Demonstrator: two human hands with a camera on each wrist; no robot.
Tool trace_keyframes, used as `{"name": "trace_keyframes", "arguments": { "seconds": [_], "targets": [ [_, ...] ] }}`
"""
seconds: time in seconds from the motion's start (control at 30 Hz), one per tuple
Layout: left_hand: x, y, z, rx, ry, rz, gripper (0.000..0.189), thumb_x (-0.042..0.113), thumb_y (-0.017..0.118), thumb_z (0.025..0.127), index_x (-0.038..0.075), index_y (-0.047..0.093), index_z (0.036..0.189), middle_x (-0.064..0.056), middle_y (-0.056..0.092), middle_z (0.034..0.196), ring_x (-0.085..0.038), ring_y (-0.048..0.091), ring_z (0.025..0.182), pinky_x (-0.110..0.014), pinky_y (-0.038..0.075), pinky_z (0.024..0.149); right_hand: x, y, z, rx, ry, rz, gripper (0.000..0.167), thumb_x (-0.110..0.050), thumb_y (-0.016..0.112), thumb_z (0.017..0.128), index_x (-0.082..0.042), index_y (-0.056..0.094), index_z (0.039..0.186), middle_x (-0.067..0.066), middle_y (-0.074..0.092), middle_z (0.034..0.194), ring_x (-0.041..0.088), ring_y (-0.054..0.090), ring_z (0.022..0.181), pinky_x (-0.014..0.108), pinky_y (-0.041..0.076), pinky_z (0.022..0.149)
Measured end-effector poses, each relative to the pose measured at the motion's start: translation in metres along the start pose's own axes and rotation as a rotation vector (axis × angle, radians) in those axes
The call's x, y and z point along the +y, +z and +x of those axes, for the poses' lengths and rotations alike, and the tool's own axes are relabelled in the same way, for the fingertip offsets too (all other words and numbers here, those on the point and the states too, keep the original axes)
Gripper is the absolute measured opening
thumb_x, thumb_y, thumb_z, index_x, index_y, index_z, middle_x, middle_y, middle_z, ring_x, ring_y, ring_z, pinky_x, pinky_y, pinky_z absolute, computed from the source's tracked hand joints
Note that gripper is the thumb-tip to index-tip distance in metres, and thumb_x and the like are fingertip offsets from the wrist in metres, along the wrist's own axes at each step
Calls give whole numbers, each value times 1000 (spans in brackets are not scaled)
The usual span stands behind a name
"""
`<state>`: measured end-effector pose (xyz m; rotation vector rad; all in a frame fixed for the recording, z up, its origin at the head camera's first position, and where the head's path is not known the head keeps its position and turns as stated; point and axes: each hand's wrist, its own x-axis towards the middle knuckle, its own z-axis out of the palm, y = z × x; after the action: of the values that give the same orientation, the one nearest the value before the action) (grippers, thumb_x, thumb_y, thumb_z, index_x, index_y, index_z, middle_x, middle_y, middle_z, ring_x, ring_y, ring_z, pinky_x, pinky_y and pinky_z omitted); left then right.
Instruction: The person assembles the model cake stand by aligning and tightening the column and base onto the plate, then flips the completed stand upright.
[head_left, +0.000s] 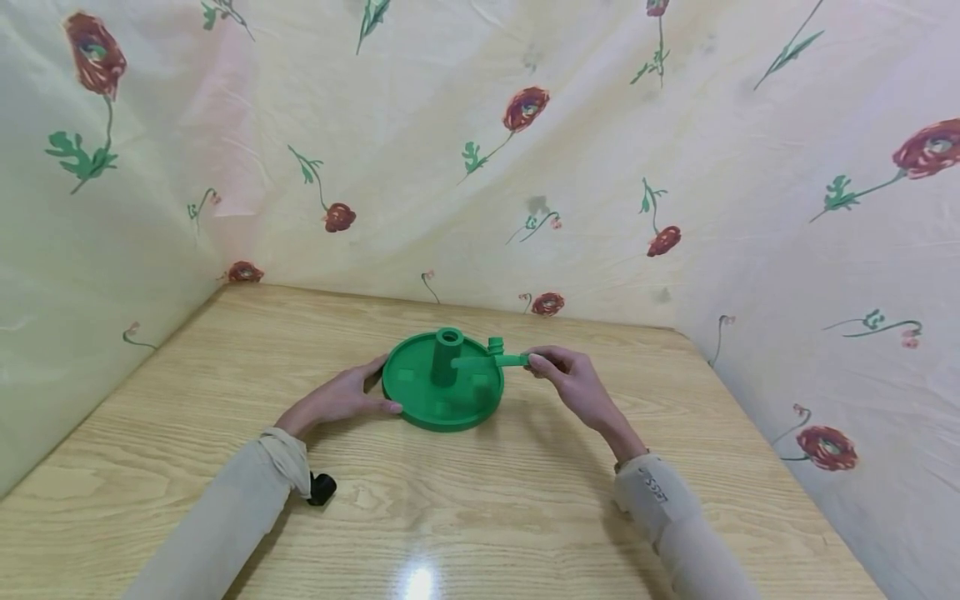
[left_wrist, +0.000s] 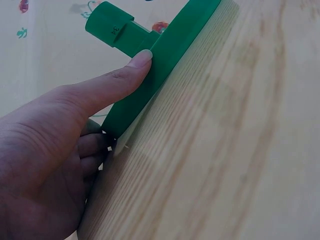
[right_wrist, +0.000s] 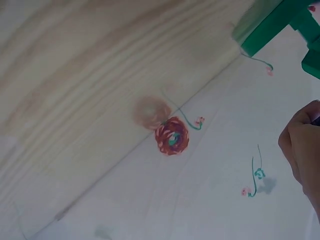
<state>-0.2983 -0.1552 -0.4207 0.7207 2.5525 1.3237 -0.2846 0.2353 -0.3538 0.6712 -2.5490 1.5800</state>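
A round green plastic base (head_left: 442,422) with a raised rim lies on the table, and a hollow post (head_left: 444,367) stands up from its middle. My left hand (head_left: 348,394) holds the base at its left edge. In the left wrist view the thumb (left_wrist: 117,82) presses the rim and the other fingers lie behind its edge. To the right of the post, my right hand (head_left: 576,387) pinches the end of a slim green plastic piece (head_left: 512,360) with a small knob on top. This piece reaches over the base's right side toward the post. In the right wrist view my right hand (right_wrist: 306,145) is partly cut off.
A small black cylindrical object (head_left: 322,489) lies beside my left sleeve. The wooden table (head_left: 465,517) meets a flower-printed cloth (head_left: 420,167) hanging along its back and sides.
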Motion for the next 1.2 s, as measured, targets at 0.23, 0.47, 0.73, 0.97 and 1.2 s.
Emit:
{"name": "trace_keyframes", "arguments": {
  "seconds": [0.23, 0.47, 0.73, 0.97, 1.2],
  "targets": [
    [-1, 0, 0, 2, -6, 9, 105, 41, 81, 92, -1, 16, 164, -24, 23, 166, -41, 20, 153, -59, 26, 119, -5, 10, 3, 1, 92, 163, 42, -24, 54, 111, 13, 65, 127, 24, 69, 117, 19, 67, 103, 33, 54, 98],
    [-2, 0, 1, 2, 0, 9, 106, 41, 81, 92, -2, 16, 164, -25, 23, 166, -41, 21, 153, -59, 27, 119, -11, 23, 6, 65, 188, 485, 31, -20, 53, 111, 4, 73, 105, 6, 67, 96, 12, 64, 86, 25, 56, 86],
    [-2, 0, 1, 5, 1, 17, 106, 42, 81, 91, -2, 17, 164, -25, 23, 166, -41, 21, 153, -59, 27, 119, -10, 35, 11, 134, 161, 447, 36, -23, 53, 111, 8, 71, 104, 8, 67, 83, 12, 63, 76, 21, 55, 71],
    [-2, 0, 1, 2, -1, 8, 107, 42, 81, 91, -3, 16, 164, -25, 22, 166, -41, 20, 153, -58, 26, 119, -11, 40, 14, 142, 102, 416, 36, -17, 54, 110, 15, 66, 121, 8, 68, 85, 11, 63, 77, 22, 55, 72],
    [-1, 0, 0, -1, 11, -8, 105, 39, 81, 92, -2, 16, 164, -24, 22, 167, -40, 19, 154, -58, 25, 119, -13, 44, 18, 104, 29, 409, 39, -9, 54, 109, 11, 54, 143, 5, 68, 93, 13, 65, 82, 23, 55, 77]
  ]
}}
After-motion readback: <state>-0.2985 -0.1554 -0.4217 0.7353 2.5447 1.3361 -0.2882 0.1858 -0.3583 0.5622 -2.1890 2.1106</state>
